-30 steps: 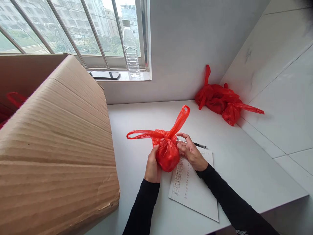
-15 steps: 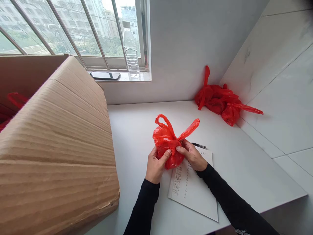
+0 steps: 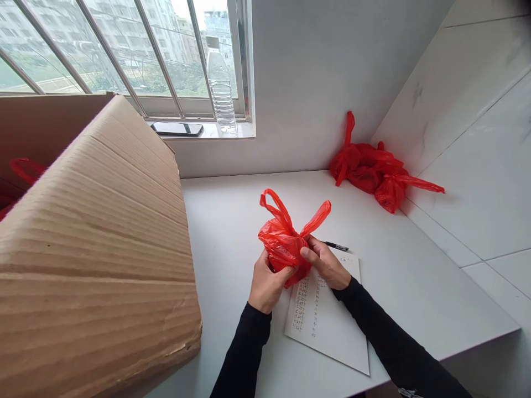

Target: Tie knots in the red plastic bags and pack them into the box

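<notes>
A large brown corrugated cardboard box (image 3: 136,232) hides the left end of the white flat-topped bench (image 3: 415,276). Right of it, above the middle of the bench, well in from the back edge, is a small, rounded, glossy red plastic bag (image 3: 279,237) with two upright handle loops. The bag looks light, and its thin film should be soft, crinkly and rather slippery; the contents do not show, so whether they are fragile cannot be told. The gathered neck beneath the loops seems the surest hold, with a palm under the bulge for support; the loops would likely flop.

The left hand (image 3: 267,284) is half closed around the bag's near left side, thumb across the front, fingers mostly hidden behind. The right hand (image 3: 327,265) is nearly closed, pinching the bag's right side near the neck between thumb and fingers. Whether the bag touches the bench cannot be told.

Below the hands, toward the front edge, lies a thin white pad with handwritten columns (image 3: 332,326); a slim black pen (image 3: 337,246) rests just beyond its top. At the back right corner sits a heap of knotted red plastic bags (image 3: 369,168).
</notes>
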A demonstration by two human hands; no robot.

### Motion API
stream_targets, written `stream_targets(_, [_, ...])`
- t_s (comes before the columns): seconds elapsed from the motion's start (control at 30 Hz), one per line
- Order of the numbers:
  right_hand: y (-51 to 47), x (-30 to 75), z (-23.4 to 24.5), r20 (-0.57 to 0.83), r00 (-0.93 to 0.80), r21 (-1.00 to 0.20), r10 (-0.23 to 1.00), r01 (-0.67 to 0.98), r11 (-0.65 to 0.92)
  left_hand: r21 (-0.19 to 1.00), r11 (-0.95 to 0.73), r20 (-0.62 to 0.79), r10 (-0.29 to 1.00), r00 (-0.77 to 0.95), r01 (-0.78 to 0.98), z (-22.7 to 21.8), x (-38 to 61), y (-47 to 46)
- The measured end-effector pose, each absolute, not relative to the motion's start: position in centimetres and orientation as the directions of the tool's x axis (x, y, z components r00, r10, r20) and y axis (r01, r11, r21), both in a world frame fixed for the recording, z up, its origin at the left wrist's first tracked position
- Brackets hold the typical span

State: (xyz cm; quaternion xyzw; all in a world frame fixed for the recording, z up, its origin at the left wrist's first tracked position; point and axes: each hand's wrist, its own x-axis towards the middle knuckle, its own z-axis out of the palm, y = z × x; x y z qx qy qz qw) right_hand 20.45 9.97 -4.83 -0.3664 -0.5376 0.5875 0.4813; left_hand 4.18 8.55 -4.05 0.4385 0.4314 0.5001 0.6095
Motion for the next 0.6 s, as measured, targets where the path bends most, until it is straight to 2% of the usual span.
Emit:
stream_targets(0.2, [10.1, 20.3, -5.4, 0.059, -0.228, -0.980, 0.972, -0.197, 0.014, 0.926, 0.128, -0.104, 0.991, 0.084, -0.355, -5.1, 4.1, 8.9])
stream_targets(0.33, [10.2, 20.2, -5.9, 0.040, -0.140, -0.971, 0.989, -0.240, 0.006, 0.906, 0.144, -0.106, 0.987, 0.118, -0.398, -5.5, 4.2, 8.9])
stream_targets(0.43, [10.1, 20.2, -5.7, 0.044, -0.104, -0.977, 0.994, -0.213, 0.021, 0.885, 0.166, -0.111, 0.983, 0.150, -0.435, -5.5, 4.3, 8.9])
stream_targets(0.6, [9.9, 19.8, -5.1, 0.082, -0.170, -0.982, 0.982, -0.180, 0.051, 0.854, 0.186, -0.179, 0.982, 0.061, -0.487, -5.8, 4.4, 9.1])
